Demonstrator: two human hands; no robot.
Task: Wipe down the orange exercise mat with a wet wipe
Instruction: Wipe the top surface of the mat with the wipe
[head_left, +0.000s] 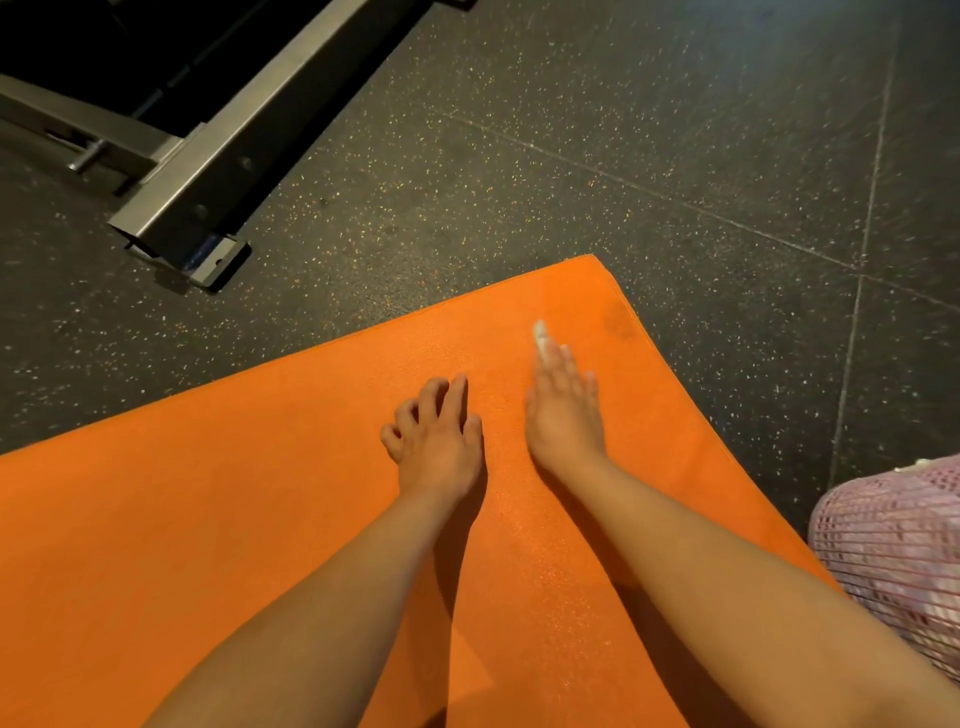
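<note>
Orange exercise mat (260, 519) fills the lower half of the frame, lying flat on dark speckled rubber floor (675, 156), with its far corner at centre right. Right hand (563, 410) lies flat on the mat near that corner, fingers straight and close together; it is blurred. A sliver of white wet wipe (541, 332) shows at the fingertips, the rest hidden under the hand. Left hand (436, 436) sits just beside it, fingers bent and spread, tips on the mat, holding nothing. Darker patch (619, 323) near the corner, maybe damp, cannot tell. Mat looks soft, foamy and light, likely to slide or ruck under a hard stroke, so bracing with the left hand makes sense. Wipe is thin and limp and will bunch; best pinned under flat fingers. Metal frame (208, 156) upper left, pink mesh fabric (893, 545) lower right.
</note>
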